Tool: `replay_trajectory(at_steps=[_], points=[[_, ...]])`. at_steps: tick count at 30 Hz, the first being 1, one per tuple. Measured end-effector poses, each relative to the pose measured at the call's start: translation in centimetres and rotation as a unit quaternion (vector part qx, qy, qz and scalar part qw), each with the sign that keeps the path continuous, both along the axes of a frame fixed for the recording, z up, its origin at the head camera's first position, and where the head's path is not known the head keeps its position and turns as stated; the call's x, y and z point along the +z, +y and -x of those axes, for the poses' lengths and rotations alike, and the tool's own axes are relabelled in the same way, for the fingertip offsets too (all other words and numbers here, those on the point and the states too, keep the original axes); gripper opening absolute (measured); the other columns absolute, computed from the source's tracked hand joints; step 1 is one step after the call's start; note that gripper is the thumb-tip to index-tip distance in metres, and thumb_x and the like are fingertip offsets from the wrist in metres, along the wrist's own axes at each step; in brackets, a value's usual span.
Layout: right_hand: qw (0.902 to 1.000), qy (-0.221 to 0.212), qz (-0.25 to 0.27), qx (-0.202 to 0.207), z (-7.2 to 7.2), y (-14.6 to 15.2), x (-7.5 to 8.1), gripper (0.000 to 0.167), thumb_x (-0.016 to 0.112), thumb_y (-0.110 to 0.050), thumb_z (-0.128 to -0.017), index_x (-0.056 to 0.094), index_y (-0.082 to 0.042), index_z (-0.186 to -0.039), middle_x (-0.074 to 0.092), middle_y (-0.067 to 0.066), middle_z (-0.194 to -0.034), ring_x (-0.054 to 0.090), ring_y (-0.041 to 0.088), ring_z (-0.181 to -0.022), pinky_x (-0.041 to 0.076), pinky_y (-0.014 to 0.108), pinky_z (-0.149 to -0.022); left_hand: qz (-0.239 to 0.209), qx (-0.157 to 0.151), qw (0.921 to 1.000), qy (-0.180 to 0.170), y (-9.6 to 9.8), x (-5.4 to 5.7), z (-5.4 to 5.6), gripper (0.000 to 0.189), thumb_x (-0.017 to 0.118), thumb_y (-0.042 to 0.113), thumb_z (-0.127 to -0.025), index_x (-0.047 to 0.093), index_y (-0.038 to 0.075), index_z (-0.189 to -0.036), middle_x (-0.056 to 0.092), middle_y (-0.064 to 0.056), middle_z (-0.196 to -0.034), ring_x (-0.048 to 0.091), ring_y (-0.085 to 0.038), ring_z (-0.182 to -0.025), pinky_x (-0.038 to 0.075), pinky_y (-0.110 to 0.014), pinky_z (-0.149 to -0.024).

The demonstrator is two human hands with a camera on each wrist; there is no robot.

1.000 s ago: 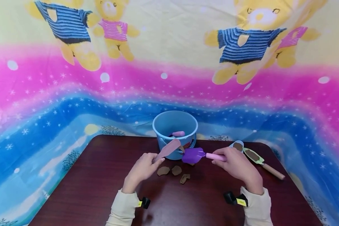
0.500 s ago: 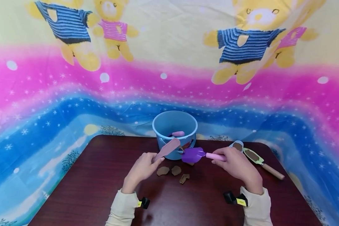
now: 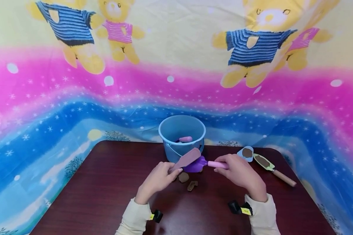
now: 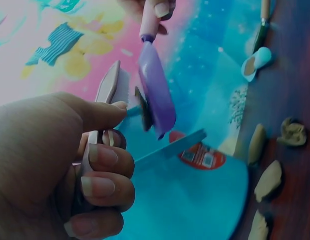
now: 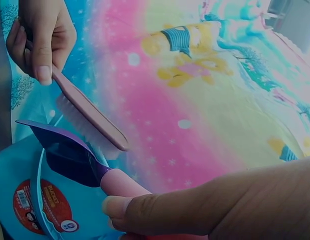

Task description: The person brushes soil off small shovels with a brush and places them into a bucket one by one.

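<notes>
My left hand [image 3: 157, 179] grips a pink brush [image 3: 190, 157] by its handle; its white bristles [image 5: 82, 122] show in the right wrist view. Just right of it, my right hand [image 3: 241, 173] holds a toy shovel by its pink handle [image 3: 218, 164]. The shovel's purple blade [image 3: 194, 165] lies partly behind the brush in the head view. In the left wrist view a flat brown piece [image 4: 143, 110] is at the blade's face, near the brush. Below, several brown clay-like pieces [image 3: 183, 177] lie on the table, some partly hidden.
A blue bucket [image 3: 171, 151] stands behind the tools, a pink-handled thing [image 3: 185, 139] inside it. At the back right lie a small light blue scoop [image 3: 243, 156] with brown stuff and a green shovel [image 3: 264, 162] with a wooden handle. Printed cloth hangs behind the table [image 3: 85, 195].
My left hand has moved right and slightly down, bringing the brush over the purple blade. My right hand has shifted a little left with the shovel.
</notes>
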State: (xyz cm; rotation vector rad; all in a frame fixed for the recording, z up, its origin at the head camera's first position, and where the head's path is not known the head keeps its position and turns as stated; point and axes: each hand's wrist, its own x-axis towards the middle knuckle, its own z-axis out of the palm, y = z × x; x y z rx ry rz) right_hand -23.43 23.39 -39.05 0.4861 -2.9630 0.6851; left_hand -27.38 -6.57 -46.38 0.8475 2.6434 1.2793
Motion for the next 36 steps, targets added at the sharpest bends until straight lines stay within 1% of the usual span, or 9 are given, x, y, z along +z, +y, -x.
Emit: replay_trajectory(at_steps=[2,8,11,16,19,26,30,33,36], points=[[1.0000,-0.002,0.003,0.000,0.0,-0.2,0.0,0.019,0.080,-0.021,-0.089,0.078,-0.015,-0.106,0.069,-0.009,-0.083,0.057,0.009,-0.070,0.047,0.033,-0.067,0.002,-0.005,1.0000,0.006,0.4,-0.1,-0.1,0.027,0.062,0.038,-0.102,0.064,0.020,-0.082,0.047,0.006,-0.057,0.041,-0.006,-0.049,0.038,-0.023,-0.048],[1.0000,0.001,-0.003,0.003,-0.2,-0.3,0.1,0.018,0.080,-0.021,-0.088,0.078,-0.016,-0.105,0.068,-0.010,-0.081,0.056,0.009,-0.069,0.047,0.034,-0.067,0.006,-0.028,0.9993,0.026,1.5,-0.3,-0.6,0.034,0.060,0.038,-0.103,0.062,0.013,-0.079,0.043,0.007,-0.056,0.040,-0.006,-0.048,0.037,-0.022,-0.049],[1.0000,-0.002,-0.004,0.001,-0.3,-0.2,0.2,0.019,0.080,-0.021,-0.088,0.078,-0.016,-0.106,0.068,-0.010,-0.080,0.057,0.010,-0.068,0.047,0.034,-0.067,0.008,-0.028,0.9992,0.027,1.7,-0.4,-0.6,0.035,0.060,0.037,-0.103,0.061,0.013,-0.078,0.042,0.007,-0.056,0.040,-0.006,-0.048,0.037,-0.022,-0.049],[1.0000,0.000,-0.005,0.002,-0.3,0.2,0.4,0.016,0.079,-0.021,-0.089,0.078,-0.016,-0.104,0.069,-0.008,-0.082,0.057,0.010,-0.070,0.048,0.035,-0.068,0.025,-0.006,0.9990,0.038,1.3,-0.7,-0.4,0.034,0.061,0.033,-0.103,0.056,0.017,-0.074,0.040,0.007,-0.056,0.039,-0.006,-0.048,0.036,-0.022,-0.049],[1.0000,0.002,-0.003,-0.004,-0.4,0.5,0.5,0.015,0.080,-0.021,-0.089,0.078,-0.017,-0.103,0.070,-0.008,-0.084,0.059,0.010,-0.072,0.049,0.035,-0.069,0.031,0.008,0.9989,0.035,0.8,-0.8,0.0,0.033,0.062,0.032,-0.103,0.056,0.017,-0.073,0.040,0.007,-0.056,0.039,-0.007,-0.048,0.036,-0.023,-0.049],[1.0000,0.001,0.001,-0.002,-0.5,0.7,0.6,0.018,0.080,-0.022,-0.089,0.078,-0.016,-0.106,0.071,-0.006,-0.087,0.060,0.010,-0.074,0.050,0.035,-0.069,0.031,0.027,0.9991,0.011,-0.6,-0.9,0.5,0.027,0.062,0.034,-0.102,0.066,0.016,-0.084,0.050,0.006,-0.059,0.044,-0.008,-0.050,0.040,-0.025,-0.049],[1.0000,-0.002,0.001,-0.007,-0.6,1.0,0.6,0.018,0.079,-0.022,-0.089,0.078,-0.016,-0.106,0.071,-0.006,-0.087,0.060,0.011,-0.074,0.050,0.036,-0.070,0.032,0.041,0.9985,0.016,-1.2,-0.8,0.7,0.026,0.063,0.035,-0.101,0.064,0.017,-0.083,0.048,0.005,-0.058,0.043,-0.008,-0.049,0.039,-0.025,-0.047],[1.0000,0.002,0.001,-0.007,-0.5,1.2,0.5,0.017,0.079,-0.022,-0.089,0.078,-0.016,-0.106,0.071,-0.006,-0.086,0.059,0.011,-0.073,0.049,0.036,-0.070,0.027,0.044,0.9985,0.017,-1.4,-0.6,0.7,0.027,0.063,0.035,-0.101,0.063,0.017,-0.081,0.045,0.005,-0.057,0.042,-0.008,-0.048,0.038,-0.026,-0.045],[1.0000,0.003,0.003,-0.006,-0.5,1.2,0.5,0.018,0.080,-0.022,-0.089,0.078,-0.016,-0.106,0.070,-0.007,-0.085,0.059,0.011,-0.073,0.049,0.035,-0.069,0.018,0.037,0.9991,0.011,-1.3,-0.5,0.7,0.026,0.062,0.036,-0.102,0.064,0.017,-0.084,0.045,0.005,-0.057,0.041,-0.008,-0.048,0.037,-0.025,-0.044]])
